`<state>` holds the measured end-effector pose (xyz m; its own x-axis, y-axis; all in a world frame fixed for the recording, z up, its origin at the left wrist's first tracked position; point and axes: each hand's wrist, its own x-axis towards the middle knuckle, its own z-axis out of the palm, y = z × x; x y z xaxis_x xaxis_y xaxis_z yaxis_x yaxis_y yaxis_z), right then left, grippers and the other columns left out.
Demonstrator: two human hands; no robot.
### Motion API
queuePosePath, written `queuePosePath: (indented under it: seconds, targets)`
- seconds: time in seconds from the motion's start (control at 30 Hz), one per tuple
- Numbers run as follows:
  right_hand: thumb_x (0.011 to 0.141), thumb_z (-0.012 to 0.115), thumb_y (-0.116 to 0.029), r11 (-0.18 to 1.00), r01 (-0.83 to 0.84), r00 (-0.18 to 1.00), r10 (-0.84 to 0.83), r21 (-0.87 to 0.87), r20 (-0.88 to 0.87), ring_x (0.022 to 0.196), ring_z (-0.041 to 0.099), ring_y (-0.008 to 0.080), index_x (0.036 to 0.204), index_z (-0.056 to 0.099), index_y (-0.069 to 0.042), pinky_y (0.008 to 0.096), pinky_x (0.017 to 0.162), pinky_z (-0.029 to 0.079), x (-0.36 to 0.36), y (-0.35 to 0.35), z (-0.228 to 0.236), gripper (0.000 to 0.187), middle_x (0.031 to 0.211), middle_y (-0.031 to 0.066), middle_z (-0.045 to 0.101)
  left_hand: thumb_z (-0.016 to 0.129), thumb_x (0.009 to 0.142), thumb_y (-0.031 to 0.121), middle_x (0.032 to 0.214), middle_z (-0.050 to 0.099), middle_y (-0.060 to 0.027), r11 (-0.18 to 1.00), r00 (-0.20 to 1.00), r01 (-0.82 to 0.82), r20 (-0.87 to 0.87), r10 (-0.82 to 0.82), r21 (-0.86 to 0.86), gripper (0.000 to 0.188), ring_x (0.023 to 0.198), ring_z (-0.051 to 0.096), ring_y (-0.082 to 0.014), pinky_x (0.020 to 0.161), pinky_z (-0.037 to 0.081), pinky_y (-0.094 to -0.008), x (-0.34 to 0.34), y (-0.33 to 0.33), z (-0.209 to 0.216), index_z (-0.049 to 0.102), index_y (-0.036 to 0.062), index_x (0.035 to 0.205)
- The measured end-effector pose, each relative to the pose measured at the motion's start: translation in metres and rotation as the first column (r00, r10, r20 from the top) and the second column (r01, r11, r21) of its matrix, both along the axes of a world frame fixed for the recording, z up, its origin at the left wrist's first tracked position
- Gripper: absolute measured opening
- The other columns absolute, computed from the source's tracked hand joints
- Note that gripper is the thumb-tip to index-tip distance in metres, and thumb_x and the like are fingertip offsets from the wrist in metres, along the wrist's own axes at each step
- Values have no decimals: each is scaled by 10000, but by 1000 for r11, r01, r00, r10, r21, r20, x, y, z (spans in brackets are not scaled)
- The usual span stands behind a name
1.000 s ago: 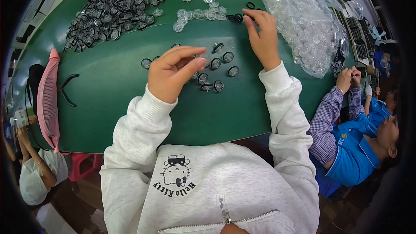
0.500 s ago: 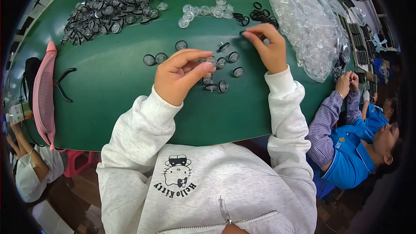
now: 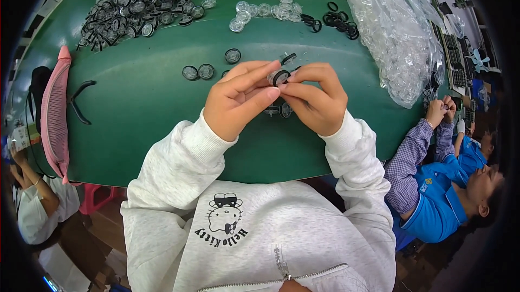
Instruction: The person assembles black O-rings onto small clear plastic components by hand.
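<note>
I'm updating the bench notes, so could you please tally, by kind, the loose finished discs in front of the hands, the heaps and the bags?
Loose black-rimmed discs lying clear of the hands: 3
Disc held in both hands: 1
Heaps of parts: 3 (dark discs, clear discs, black rings)
Clear plastic bags: 1
Total: 8

Three black-rimmed round caps (image 3: 206,70) lie loose on the green tabletop (image 3: 141,129), and one more (image 3: 280,77) sits between the two hands. One clear plastic bag (image 3: 398,37) lies there. The far heap of finished caps (image 3: 141,5), the clear discs (image 3: 265,9) and the black rings (image 3: 336,20) are too many to count.
</note>
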<state>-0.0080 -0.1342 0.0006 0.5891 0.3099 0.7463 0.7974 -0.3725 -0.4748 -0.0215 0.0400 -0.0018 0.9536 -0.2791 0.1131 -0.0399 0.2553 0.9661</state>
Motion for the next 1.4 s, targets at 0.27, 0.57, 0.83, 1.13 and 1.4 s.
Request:
queuePosePath:
  seconds: [0.27, 0.57, 0.83, 1.13, 1.4]
  targets:
    - [629, 722, 34, 971, 32, 954, 40, 235, -296, 644, 525, 137, 804, 674, -53, 224, 564, 437, -3, -3, 9, 201, 828, 34, 591, 574, 806, -12, 1105, 549, -102, 947, 945, -123, 328, 19, 298, 325, 718, 520, -122, 641, 432, -197, 0, 1, 1, 591, 6, 1130]
    - [626, 719, 38, 999, 23, 991, -17, 43, -129, 619, 499, 128, 809, 676, -57, 221, 522, 407, -1, -6, 1, 210, 810, 33, 582, 576, 782, -35, 1101, 551, -113, 936, 931, -160, 363, 37, 314, 330, 696, 523, -133, 602, 433, -211, -3, -3, 2, 595, -7, 1110]
    - [633, 721, 32, 999, 28, 999, -27, 22, -46, 603, 483, 120, 811, 677, -53, 214, 501, 394, -1, -6, -2, 202, 808, 38, 580, 576, 773, -50, 1092, 562, -117, 909, 898, -190, 440, 8, 372, 334, 659, 519, -132, 581, 433, -209, -2, -3, 3, 597, -11, 1104]
    - [678, 702, 44, 996, 68, 967, -49, 65, -250, 590, 499, 114, 823, 681, -35, 204, 513, 407, -7, 2, 10, 166, 826, 58, 597, 596, 752, -78, 1039, 601, -115, 905, 865, -256, 498, 58, 339, 301, 625, 508, -122, 564, 422, -197, 1, -1, -1, 634, -6, 1041]
    - [698, 688, 72, 903, -66, 757, 323, 425, -569, 632, 552, 111, 846, 685, -16, 175, 568, 439, -3, -12, 12, 172, 842, 87, 629, 617, 736, -85, 1031, 609, -117, 970, 901, -145, 431, 48, 193, 285, 622, 504, -106, 553, 408, -183, -2, 0, 2, 663, 8, 1001]
